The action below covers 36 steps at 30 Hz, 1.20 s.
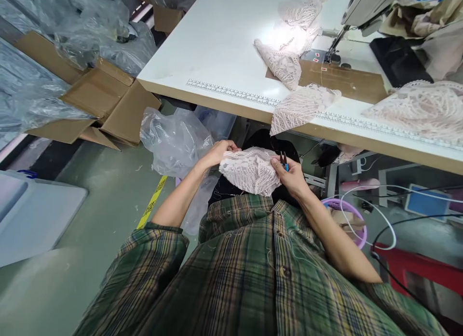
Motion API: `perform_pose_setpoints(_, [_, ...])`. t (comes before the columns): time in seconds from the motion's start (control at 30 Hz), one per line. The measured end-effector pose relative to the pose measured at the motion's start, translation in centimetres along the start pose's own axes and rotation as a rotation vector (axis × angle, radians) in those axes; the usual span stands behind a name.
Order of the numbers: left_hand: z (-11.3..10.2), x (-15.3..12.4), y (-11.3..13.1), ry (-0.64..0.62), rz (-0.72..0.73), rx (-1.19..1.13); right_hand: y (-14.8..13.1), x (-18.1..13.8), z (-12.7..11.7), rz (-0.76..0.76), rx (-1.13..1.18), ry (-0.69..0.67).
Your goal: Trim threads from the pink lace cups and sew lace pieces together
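I hold a pale pink lace piece (249, 171) over my lap, below the table's front edge. My left hand (220, 152) is closed on its upper left edge. My right hand (291, 178) grips its right side with the thumb on the lace, and small thread snips (284, 159) with a blue handle stick up from the same hand. More lace pieces (302, 107) lie on the white table (217, 42), one hanging over the edge near the printed ruler.
A sewing machine (365, 6) stands at the back right with a brown board (343, 78) in front. Open cardboard boxes (97, 102) and clear plastic bags (173, 138) sit on the floor at left. A purple basket (347, 213), white cables and a red stool (415, 271) are at right.
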<state>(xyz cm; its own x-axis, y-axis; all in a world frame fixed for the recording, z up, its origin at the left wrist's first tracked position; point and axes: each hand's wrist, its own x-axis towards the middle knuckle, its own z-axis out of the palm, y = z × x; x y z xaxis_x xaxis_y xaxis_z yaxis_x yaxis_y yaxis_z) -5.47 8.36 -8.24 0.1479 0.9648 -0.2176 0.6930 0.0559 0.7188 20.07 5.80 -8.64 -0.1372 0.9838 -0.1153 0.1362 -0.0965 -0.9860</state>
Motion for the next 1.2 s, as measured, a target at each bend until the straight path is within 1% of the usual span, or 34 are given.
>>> perform_pose_setpoints(0.07, [0.2, -0.1, -0.5, 0.028, 0.007, -0.023, 1.9, 0.4, -0.6, 0.007, -0.041, 0.023])
perform_pose_setpoints(0.13, [0.3, -0.3, -0.9, 0.048, 0.010, -0.034, 2.9, 0.5, -1.1, 0.011, -0.040, 0.037])
perform_pose_setpoints(0.23, [0.4, -0.4, -0.9, 0.089, 0.002, -0.042, 3.3, 0.4, -1.5, 0.033, -0.019, 0.045])
perform_pose_setpoints(0.3, [0.4, -0.4, -0.5, 0.138, 0.003, -0.048, 3.3, 0.2, -1.6, 0.048, -0.002, 0.043])
perform_pose_setpoints(0.43, [0.7, -0.4, 0.7, 0.302, 0.044, -0.061, 3.2, -0.1, -2.0, 0.050, -0.013, 0.025])
perform_pose_setpoints(0.5, [0.8, -0.3, 1.3, 0.370, 0.094, -0.065, 3.0, -0.2, -2.4, 0.010, -0.081, 0.010])
perform_pose_setpoints(0.57, [0.9, -0.3, 2.0, 0.412, 0.160, -0.061, 2.6, -0.2, -2.9, -0.061, -0.205, 0.012])
perform_pose_setpoints(0.67, [1.5, -0.7, 3.2, 0.453, 0.258, -0.020, 2.0, -0.1, -3.7, -0.139, -0.401, 0.099])
perform_pose_setpoints(0.73, [2.7, -1.4, 4.3, 0.437, 0.329, 0.022, 1.6, -0.2, -3.8, -0.158, -0.440, 0.173])
perform_pose_setpoints(0.8, [4.5, -2.2, 5.3, 0.375, 0.404, 0.081, 1.4, -0.3, -3.4, -0.187, -0.415, 0.207])
perform_pose_setpoints(0.9, [7.0, -3.3, 6.0, 0.271, 0.487, 0.190, 1.5, -0.4, -1.9, -0.227, -0.372, 0.166])
perform_pose_setpoints(0.97, [7.7, -3.6, 5.5, 0.227, 0.497, 0.211, 1.9, -0.2, -0.8, -0.237, -0.374, 0.125])
perform_pose_setpoints(1.03, [7.4, -3.3, 4.4, 0.205, 0.444, 0.212, 2.5, 0.2, 0.2, -0.239, -0.381, 0.114])
perform_pose_setpoints(1.1, [6.6, -2.6, 2.8, 0.185, 0.328, 0.209, 3.3, 0.8, 0.9, -0.222, -0.375, 0.124])
perform_pose_setpoints(1.2, [5.7, -1.2, 0.4, 0.082, 0.157, 0.150, 4.4, 1.5, 1.6, -0.152, -0.292, 0.131])
